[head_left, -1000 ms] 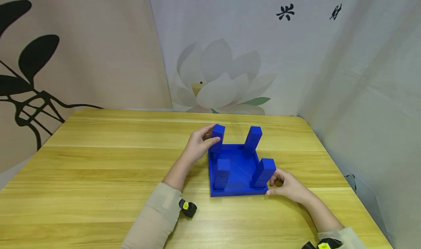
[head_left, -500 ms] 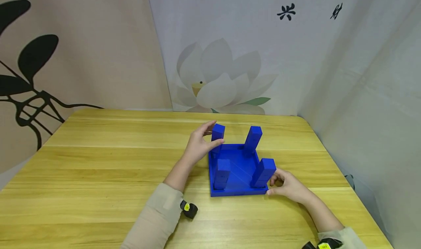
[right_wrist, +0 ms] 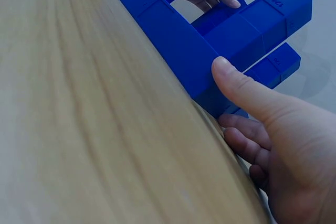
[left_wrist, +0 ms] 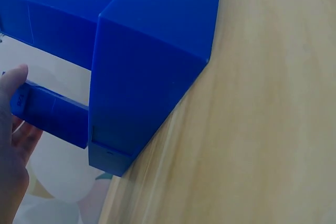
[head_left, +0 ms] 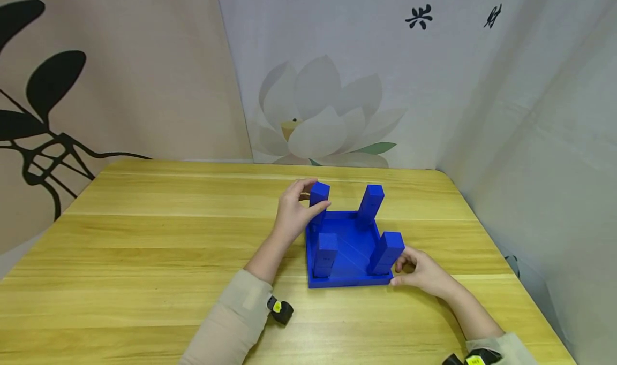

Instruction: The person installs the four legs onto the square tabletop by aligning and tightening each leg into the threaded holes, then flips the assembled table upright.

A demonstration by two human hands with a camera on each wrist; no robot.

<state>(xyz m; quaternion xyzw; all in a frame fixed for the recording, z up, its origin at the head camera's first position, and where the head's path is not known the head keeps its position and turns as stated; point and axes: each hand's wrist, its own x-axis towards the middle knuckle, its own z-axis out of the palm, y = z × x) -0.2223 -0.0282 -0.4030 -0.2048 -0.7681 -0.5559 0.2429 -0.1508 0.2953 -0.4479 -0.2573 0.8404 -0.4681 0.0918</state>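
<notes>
A blue square base with a raised rim (head_left: 352, 283) lies on the table, a blue block-like post rising from each corner. My left hand (head_left: 291, 212) grips the upper part of the back-left post (head_left: 318, 194), thumb on its near side and fingers behind it. The left wrist view shows the same post (left_wrist: 55, 111) between thumb and fingers. My right hand (head_left: 426, 274) holds the front-right corner of the base, below the front-right post (head_left: 387, 250). In the right wrist view the thumb (right_wrist: 236, 82) presses the base's wall (right_wrist: 173, 40), with the other fingers curled around the corner.
The front-left post (head_left: 326, 252) and the back-right post (head_left: 371, 202) stand untouched. The wooden table (head_left: 159, 247) reaches a curtain (head_left: 183, 76) printed with a lotus at the back. Another pale curtain (head_left: 554, 140) hangs along the right side.
My left thumb has shifted slightly along the back-left post, and the left wrist and forearm have swung a little to the right. The base and my right hand have stayed put.
</notes>
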